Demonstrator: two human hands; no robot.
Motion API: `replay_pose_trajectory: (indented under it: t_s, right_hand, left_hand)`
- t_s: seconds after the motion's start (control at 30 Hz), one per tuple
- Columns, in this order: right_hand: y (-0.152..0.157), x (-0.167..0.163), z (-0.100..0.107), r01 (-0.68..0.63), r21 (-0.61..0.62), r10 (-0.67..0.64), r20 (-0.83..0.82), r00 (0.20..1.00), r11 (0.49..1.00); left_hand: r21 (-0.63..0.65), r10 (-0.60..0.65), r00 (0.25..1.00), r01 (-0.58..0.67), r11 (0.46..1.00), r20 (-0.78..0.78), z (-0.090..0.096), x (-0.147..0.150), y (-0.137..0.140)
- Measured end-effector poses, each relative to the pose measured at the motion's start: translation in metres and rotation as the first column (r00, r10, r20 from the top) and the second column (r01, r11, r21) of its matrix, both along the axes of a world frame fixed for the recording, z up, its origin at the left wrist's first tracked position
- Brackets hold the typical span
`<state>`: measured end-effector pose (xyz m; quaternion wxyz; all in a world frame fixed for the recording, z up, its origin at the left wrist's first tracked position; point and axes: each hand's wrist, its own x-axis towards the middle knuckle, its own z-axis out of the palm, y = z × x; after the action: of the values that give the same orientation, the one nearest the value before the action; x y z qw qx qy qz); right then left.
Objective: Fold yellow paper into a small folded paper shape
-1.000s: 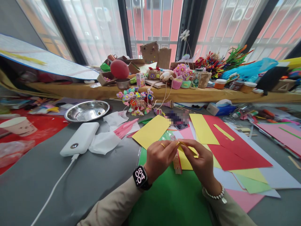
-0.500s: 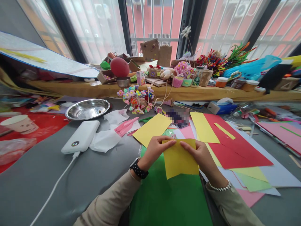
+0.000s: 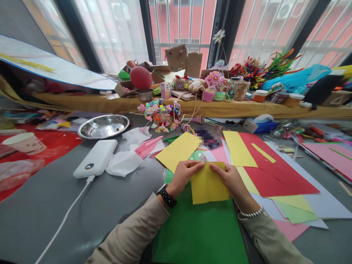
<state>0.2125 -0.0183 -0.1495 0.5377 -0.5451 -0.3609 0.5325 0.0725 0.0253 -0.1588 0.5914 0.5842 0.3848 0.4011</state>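
A piece of yellow paper (image 3: 210, 187) hangs upright between my two hands. My left hand (image 3: 184, 176) pinches its upper left edge, thumb on the near side. My right hand (image 3: 231, 179) grips the upper right edge in the same way, its thumb close to the left one. The fingers behind the paper are mostly hidden. Below the paper lies a large green sheet (image 3: 200, 234). Just beyond my left hand is another yellow sheet (image 3: 178, 149).
Left are a white power bank (image 3: 96, 159) with a cable, tissues (image 3: 123, 164) and a steel dish (image 3: 103, 127). Right lie red paper (image 3: 277, 172), a yellow strip (image 3: 263, 153) and coloured sheets. Pipe-cleaner flowers (image 3: 159, 114) stand behind, below a cluttered ledge (image 3: 110, 104).
The yellow paper's lower edge has turned more level, and the sheet has shifted slightly left and up. Both hands keep their pinch, the right one moved a little left.
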Motion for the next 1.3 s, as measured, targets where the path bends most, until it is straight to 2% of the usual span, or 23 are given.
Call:
replay_pose_trajectory:
  t_s: [0.57, 0.8, 0.97, 1.13, 1.3]
  right_hand:
    - [0.0, 0.0, -0.004, -0.053, -0.007, 0.052, -0.099, 0.994, 0.999]
    - [0.001, 0.006, -0.015, -0.013, 0.074, 0.002, 0.14, 0.99, 0.997]
    - [0.002, 0.008, -0.015, -0.01, 0.08, -0.005, 0.185, 0.983, 0.997]
    - [0.002, 0.006, -0.015, -0.026, 0.073, 0.02, 0.079, 0.997, 0.997]
    - [0.002, 0.002, -0.015, 0.024, 0.046, -0.023, -0.027, 0.999, 0.999]
  left_hand:
    - [-0.101, 0.023, 0.997, -0.016, 0.995, 0.068, 0.0, 0.002, -0.003]
    - [-0.156, -0.012, 0.995, 0.027, 0.987, 0.096, -0.001, 0.001, -0.002]
    - [-0.146, -0.03, 0.998, 0.038, 0.989, 0.05, 0.0, 0.0, -0.002]
    - [-0.116, 0.013, 0.997, -0.004, 0.993, 0.079, -0.001, 0.002, -0.003]
    - [-0.145, 0.027, 0.993, -0.011, 0.989, 0.113, -0.001, 0.004, -0.004]
